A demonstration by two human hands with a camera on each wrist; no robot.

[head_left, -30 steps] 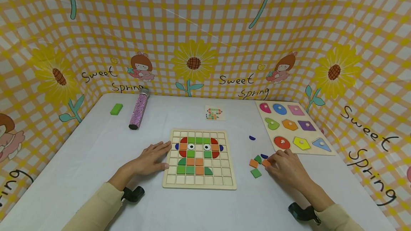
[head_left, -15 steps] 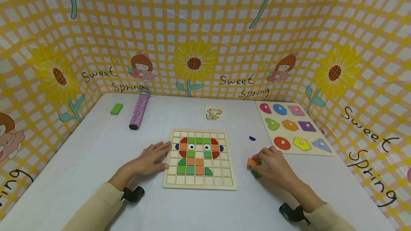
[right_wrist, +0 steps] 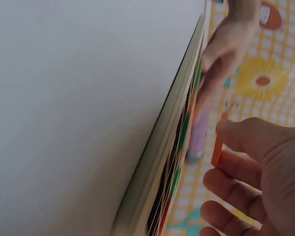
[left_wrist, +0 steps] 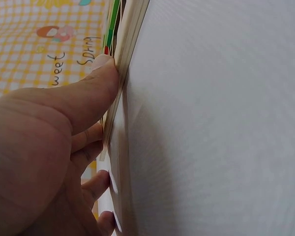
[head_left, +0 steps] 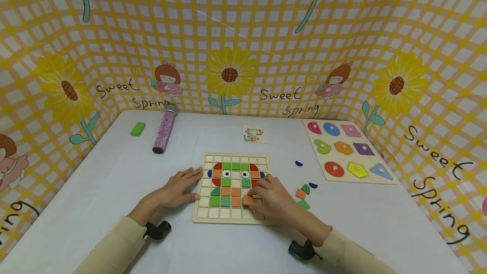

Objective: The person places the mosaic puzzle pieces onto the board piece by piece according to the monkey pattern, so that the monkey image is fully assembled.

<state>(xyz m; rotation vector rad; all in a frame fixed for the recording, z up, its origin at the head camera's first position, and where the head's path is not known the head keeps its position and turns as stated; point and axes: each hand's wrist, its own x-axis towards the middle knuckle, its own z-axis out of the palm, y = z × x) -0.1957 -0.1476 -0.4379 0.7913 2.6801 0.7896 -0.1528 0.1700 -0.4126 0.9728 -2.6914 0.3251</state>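
Note:
A wooden grid board (head_left: 207, 218) bearing red, green, orange and blue tiles and two eye tiles lies in the middle of the table. My left hand (head_left: 173, 190) rests at its left edge, fingers extended; in the left wrist view the thumb (left_wrist: 96, 81) touches the board's side. Over the board's lower right part, my right hand (head_left: 275, 200) pinches an orange square tile (head_left: 248, 200) between thumb and finger. The right wrist view shows this orange tile (right_wrist: 218, 145) held above the board. The tile and hand hide part of the grid and a green quarter-round tile.
Right of the board lie an orange tile (head_left: 300, 193), green tiles (head_left: 303, 204) and blue half-round tiles (head_left: 299, 163). Behind the board is a pattern card (head_left: 255, 134). A knobbed shape puzzle (head_left: 335, 158) lies at right, a glittery microphone (head_left: 165, 130) and green block (head_left: 138, 129) at left.
My right hand has picked an orange tile from the loose pieces and moved left with it over the board. My left hand has stayed at the board's edge.

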